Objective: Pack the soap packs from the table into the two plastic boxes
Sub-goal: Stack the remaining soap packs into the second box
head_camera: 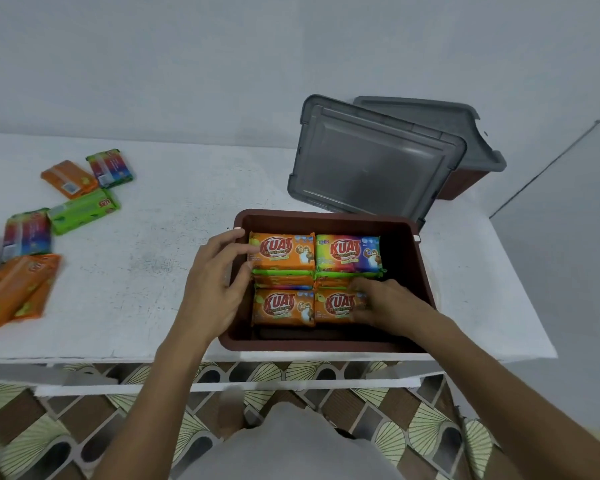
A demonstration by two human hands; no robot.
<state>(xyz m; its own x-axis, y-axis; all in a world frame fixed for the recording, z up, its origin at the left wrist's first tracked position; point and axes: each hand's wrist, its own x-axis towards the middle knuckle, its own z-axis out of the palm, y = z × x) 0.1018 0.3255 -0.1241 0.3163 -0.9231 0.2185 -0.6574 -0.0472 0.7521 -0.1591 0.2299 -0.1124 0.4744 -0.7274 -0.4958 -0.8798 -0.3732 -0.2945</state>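
An open brown plastic box stands at the table's front edge, holding several soap packs in rows. My left hand reaches over the box's left wall, fingertips touching the far orange pack. A rainbow pack sits to that one's right. My right hand lies inside the box, pressing on the near right orange pack. Beside it lies another orange pack. Far right, the second brown box stands closed under a grey lid.
A loose grey lid leans on the closed box behind the open one. Several loose packs lie at the table's left: orange, green, rainbow, more orange. The white table meets a wall behind; patterned floor lies below.
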